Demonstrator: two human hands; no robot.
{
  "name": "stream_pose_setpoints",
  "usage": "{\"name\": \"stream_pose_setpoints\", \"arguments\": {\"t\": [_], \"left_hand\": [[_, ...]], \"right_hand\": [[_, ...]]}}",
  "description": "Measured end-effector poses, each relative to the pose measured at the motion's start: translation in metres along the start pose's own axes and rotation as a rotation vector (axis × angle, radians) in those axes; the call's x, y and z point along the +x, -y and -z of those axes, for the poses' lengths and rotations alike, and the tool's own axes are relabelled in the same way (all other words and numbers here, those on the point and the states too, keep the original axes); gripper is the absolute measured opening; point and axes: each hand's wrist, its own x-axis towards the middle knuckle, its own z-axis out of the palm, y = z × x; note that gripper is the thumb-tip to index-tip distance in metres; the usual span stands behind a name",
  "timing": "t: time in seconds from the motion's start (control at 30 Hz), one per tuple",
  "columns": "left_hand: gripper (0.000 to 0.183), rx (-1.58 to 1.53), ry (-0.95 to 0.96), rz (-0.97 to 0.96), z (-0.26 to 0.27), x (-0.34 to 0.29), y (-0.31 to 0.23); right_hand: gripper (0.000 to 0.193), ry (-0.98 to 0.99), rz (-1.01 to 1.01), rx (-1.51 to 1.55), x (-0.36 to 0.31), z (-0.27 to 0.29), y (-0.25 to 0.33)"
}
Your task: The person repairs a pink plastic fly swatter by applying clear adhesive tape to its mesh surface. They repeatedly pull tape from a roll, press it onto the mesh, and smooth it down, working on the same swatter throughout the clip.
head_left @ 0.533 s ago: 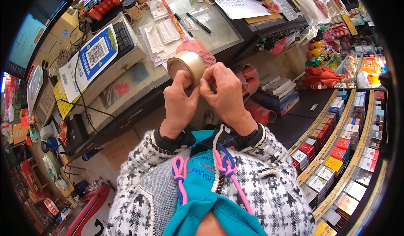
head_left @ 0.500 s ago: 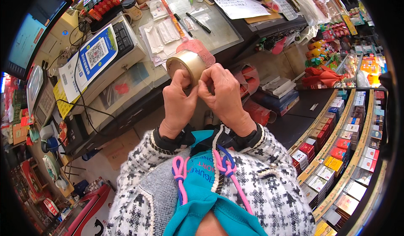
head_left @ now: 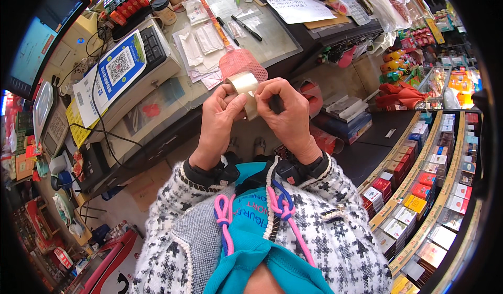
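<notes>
While both hands meet just below the counter (head_left: 173, 92) edge, left hand (head_left: 219, 120) grips the tape roll (head_left: 245, 87); right hand (head_left: 288, 117) pinches its near side.

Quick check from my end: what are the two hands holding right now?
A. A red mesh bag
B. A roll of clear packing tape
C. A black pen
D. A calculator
B: the left hand and right hand both grip the roll of clear packing tape between them, above the counter.
</notes>
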Motion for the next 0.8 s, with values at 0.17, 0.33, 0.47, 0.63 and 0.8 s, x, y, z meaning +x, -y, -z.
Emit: {"name": "stream_pose_setpoints", "arguments": {"t": [0.17, 0.33, 0.47, 0.63, 0.8], "left_hand": [[0.027, -0.108, -0.023, 0.04, 0.0, 0.002, 0.001], [0.028, -0.214, -0.046, 0.07, 0.009, 0.007, -0.003], [0.029, -0.325, -0.04, 0.08, 0.025, 0.016, -0.005], [0.031, -0.546, -0.04, 0.169, 0.044, 0.026, -0.008], [0.03, -0.485, -0.02, 0.099, 0.044, 0.025, -0.011]], "right_hand": [[0.023, -0.026, 0.148, -0.001, 0.0, -0.005, -0.003], [0.026, 0.024, 0.254, 0.003, -0.003, -0.004, -0.002], [0.03, 0.082, 0.323, -0.007, -0.003, 0.001, 0.0], [0.026, 0.022, 0.209, 0.056, -0.003, 0.006, 0.003], [0.018, -0.128, -0.251, 0.339, -0.005, 0.004, 0.006]]}}
